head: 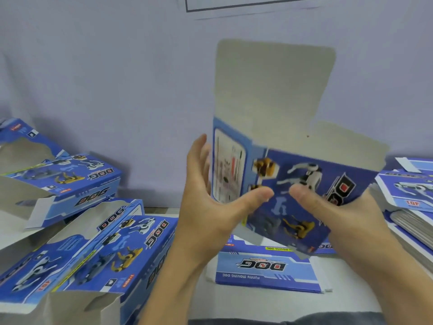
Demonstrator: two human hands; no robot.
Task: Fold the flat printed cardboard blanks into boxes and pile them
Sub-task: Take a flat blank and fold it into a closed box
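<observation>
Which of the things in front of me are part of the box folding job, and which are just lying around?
Part of the job:
- held box, in left hand and right hand
- folded boxes
- flat blanks
- blank on table

Just there:
- framed sheet on wall

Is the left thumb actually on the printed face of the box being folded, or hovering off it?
Touching. The head view shows the left hand with its thumb pad pressed flat on the blue printed panel of the held box, no gap visible.

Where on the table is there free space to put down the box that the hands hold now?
Bare table shows near the front, between the flat blank and the stack of blanks at right. The left is crowded with folded boxes. Both hands, left hand and right hand, grip the held box.
</observation>
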